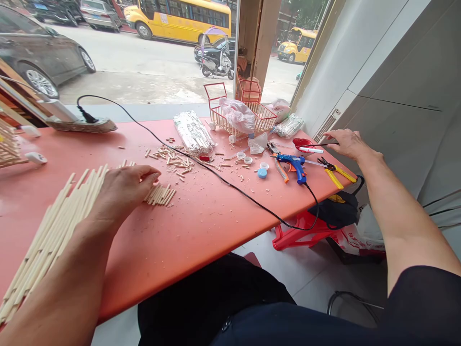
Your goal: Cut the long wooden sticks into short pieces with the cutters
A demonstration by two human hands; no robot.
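Observation:
My left hand [126, 192] is over the wooden sticks, its fingers curled with thumb and fingertips together; what they hold, if anything, is hidden. Long pale sticks [54, 230] lie under my left forearm, and a row of short sticks [160, 194] sits beside the fingertips. At the table's right end, my right hand [347, 143] has its fingers closed on a thin dark rod [324, 144] reaching over a small red bowl [302, 144]. Nearby lie a blue glue gun [293, 166], orange-handled pliers [278, 163] and yellow-handled pliers [336, 173].
A black cable [223, 180] crosses the pink table [201, 221]. Small stick pieces [173, 158], a foil-like packet [193, 132], a blue cap [261, 173] and a miniature cart [237, 115] stand or lie towards the window. A power strip [82, 125] is at the back left.

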